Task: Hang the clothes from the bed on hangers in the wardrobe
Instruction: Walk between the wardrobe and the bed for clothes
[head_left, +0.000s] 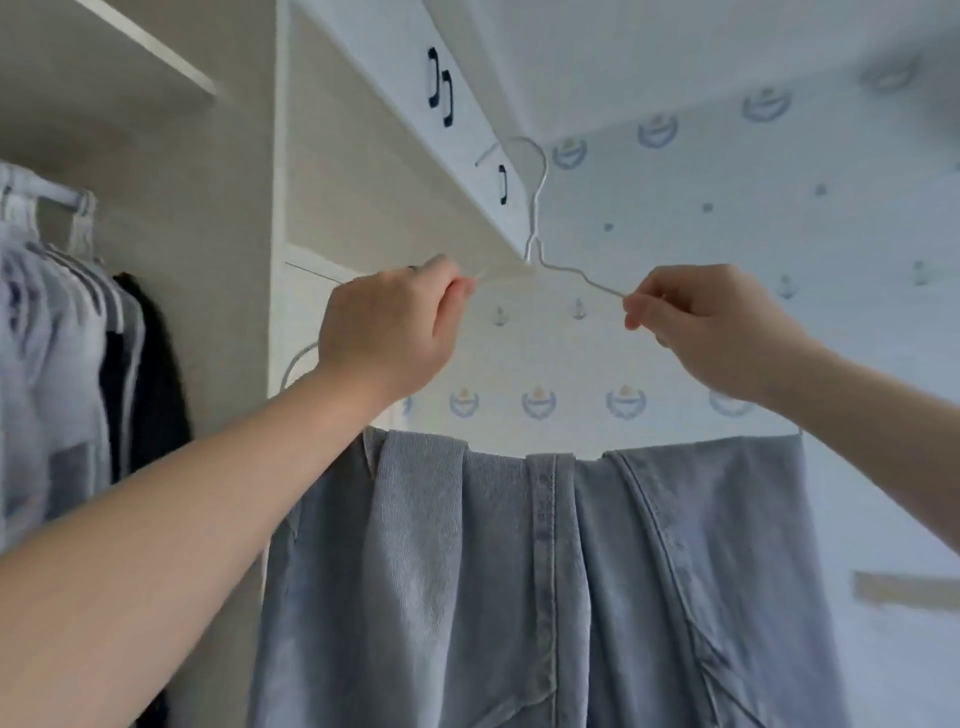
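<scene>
I hold a white wire hanger (537, 208) up in front of me, hook upward. My left hand (387, 325) pinches its left shoulder and my right hand (701, 325) pinches its right shoulder. Grey-blue jeans (571, 582) are folded over the hanger's bottom bar and hang down in the middle of the view. The bottom bar itself is mostly hidden by the fabric. The open wardrobe section with its rail (47, 195) lies to my left.
Several light and dark garments (78, 364) hang on the rail at the left. A white vertical wardrobe panel (278, 208) stands between the rail and the hanger. Upper cabinet doors with dark handles (441, 85) run overhead. Patterned wallpaper (727, 208) is behind.
</scene>
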